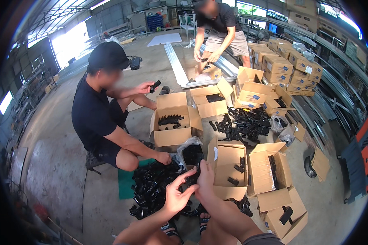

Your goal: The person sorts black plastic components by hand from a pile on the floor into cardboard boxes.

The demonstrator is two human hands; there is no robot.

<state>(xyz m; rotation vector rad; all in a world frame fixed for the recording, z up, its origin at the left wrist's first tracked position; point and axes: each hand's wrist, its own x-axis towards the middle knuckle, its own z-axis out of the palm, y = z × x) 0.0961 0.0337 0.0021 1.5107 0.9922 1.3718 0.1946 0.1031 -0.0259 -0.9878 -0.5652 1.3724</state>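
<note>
In front of my knees, both hands are raised around a small black plastic part (pixel 193 177), whose exact kind I cannot make out. My left hand (pixel 178 197) pinches it from the left, thumb stretched toward the other hand. My right hand (pixel 206 182) is closed on its right side, fingers partly hidden. Below and to the left, a heap of similar black parts (pixel 151 183) covers most of a green mat (pixel 125 183). Just beyond my hands stands a container lined with a clear bag (pixel 188 143), holding black pieces. An open carton (pixel 221 169) with a few black parts is right of my hands.
A crouching co-worker (pixel 96 98) at left holds a black part and reaches to the heap. Another person (pixel 221 28) bends over at the back. More open cartons (pixel 270 173), a second black heap (pixel 245 124), stacked boxes (pixel 280 65) and metal profiles (pixel 176 65) surround us.
</note>
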